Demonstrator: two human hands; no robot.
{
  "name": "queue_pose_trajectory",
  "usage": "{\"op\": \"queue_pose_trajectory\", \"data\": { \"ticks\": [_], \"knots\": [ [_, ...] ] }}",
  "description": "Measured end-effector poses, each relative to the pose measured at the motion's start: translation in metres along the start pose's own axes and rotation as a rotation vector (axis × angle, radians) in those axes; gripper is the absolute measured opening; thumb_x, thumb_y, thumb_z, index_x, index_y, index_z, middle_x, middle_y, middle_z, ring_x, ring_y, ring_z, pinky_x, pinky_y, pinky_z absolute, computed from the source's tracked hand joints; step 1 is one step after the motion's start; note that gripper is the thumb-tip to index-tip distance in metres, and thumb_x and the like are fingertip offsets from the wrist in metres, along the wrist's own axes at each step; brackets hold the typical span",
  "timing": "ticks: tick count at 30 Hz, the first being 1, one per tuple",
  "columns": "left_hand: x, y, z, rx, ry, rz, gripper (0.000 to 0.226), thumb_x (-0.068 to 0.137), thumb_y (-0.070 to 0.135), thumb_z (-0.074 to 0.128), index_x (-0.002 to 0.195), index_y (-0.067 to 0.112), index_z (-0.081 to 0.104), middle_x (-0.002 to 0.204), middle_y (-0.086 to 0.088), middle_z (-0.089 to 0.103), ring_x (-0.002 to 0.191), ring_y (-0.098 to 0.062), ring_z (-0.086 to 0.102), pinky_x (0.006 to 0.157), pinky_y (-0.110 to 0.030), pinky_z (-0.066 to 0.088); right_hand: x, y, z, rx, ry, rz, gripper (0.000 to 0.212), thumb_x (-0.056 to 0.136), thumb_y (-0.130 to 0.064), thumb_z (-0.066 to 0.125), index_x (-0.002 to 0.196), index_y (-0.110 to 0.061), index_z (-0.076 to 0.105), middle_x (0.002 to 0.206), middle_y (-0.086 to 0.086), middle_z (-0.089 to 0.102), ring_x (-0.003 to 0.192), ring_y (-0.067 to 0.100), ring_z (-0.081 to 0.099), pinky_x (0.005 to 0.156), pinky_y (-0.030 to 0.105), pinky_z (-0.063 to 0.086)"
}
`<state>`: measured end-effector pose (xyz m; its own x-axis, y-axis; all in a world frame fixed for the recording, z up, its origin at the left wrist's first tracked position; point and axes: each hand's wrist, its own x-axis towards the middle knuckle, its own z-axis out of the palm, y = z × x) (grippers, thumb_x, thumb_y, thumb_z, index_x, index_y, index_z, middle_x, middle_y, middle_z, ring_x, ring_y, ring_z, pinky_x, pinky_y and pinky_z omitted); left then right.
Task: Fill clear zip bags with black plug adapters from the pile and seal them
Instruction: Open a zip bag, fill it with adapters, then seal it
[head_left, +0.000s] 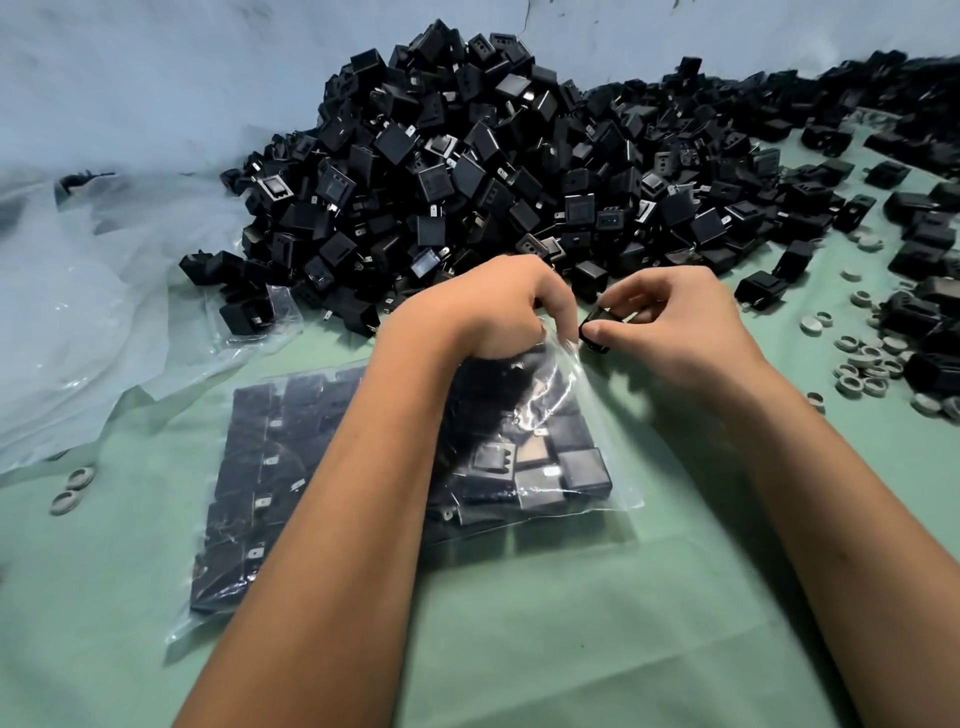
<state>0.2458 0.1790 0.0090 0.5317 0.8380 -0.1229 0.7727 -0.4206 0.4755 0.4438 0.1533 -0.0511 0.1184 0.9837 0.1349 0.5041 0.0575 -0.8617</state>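
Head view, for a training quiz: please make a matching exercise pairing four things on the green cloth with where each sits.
1. clear zip bag of black adapters
2. heap of loose black plug adapters
3. grey-white plastic rings
4. single black adapter

A. far right
B. pinched in right hand
C. behind the hands
D. mouth held by left hand

Pairs: 1-D, 2-C, 3-A, 4-B

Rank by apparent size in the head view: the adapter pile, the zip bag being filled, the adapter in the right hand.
1. adapter pile
2. zip bag, though it lies nearer the camera
3. adapter pinched in the right hand
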Motion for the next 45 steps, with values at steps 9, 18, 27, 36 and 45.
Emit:
{"op": "queue_pose_trajectory", "data": {
  "ticks": [9,18,27,36,45],
  "knots": [
    [-0.013,-0.01,-0.017,-0.035,0.078,0.083,0.014,0.081,0.023,0.086,0.088,0.033,0.081,0.099,0.016,0.065,0.101,0.0,0.059,0.092,-0.03,0.05,-0.008,-0.01,-0.004,0.254,-0.437,-0.145,0.032,0.069,-0.014,0.094,0.097,-0.014,0.078,0.081,0.006,0.07,0.071,0.017,0.059,0.07,0.043,0.053],
    [-0.014,-0.008,-0.02,-0.086,0.101,0.116,0.014,0.079,0.017,0.086,0.084,0.029,0.081,0.097,0.001,0.07,0.098,-0.017,0.066,0.085,-0.039,0.055,-0.01,-0.014,0.007,0.414,-0.367,-0.159,0.027,0.081,0.008,0.08,0.105,0.0,0.07,0.091,0.015,0.077,0.075,0.022,0.071,0.068,0.029,0.059],
    [-0.016,-0.005,-0.02,-0.096,0.117,0.129,0.017,0.076,0.013,0.087,0.079,0.028,0.08,0.091,-0.011,0.068,0.087,-0.026,0.063,0.081,-0.044,0.055,-0.011,-0.016,0.013,0.512,-0.36,-0.119,0.019,0.089,0.013,0.069,0.104,0.001,0.068,0.09,0.019,0.078,0.08,0.024,0.076,0.072,0.028,0.06],
    [-0.015,-0.005,-0.02,-0.108,0.121,0.135,0.02,0.076,0.006,0.085,0.08,0.025,0.08,0.088,-0.014,0.069,0.082,-0.03,0.062,0.073,-0.042,0.054,-0.019,-0.022,0.023,0.648,-0.47,-0.053,0.015,0.098,0.011,0.058,0.108,0.0,0.057,0.101,0.025,0.076,0.094,0.036,0.077,0.076,0.034,0.062],
    [-0.015,-0.007,-0.019,-0.157,0.043,0.066,0.017,0.08,0.007,0.085,0.082,0.023,0.08,0.062,0.018,0.056,0.066,-0.008,0.052,0.059,-0.016,0.043,0.002,-0.002,-0.01,-0.198,0.398,0.01,0.004,0.09,-0.024,0.066,0.093,-0.022,0.069,0.083,-0.005,0.072,0.082,0.021,0.07,0.084,0.043,0.059]
  ]
}}
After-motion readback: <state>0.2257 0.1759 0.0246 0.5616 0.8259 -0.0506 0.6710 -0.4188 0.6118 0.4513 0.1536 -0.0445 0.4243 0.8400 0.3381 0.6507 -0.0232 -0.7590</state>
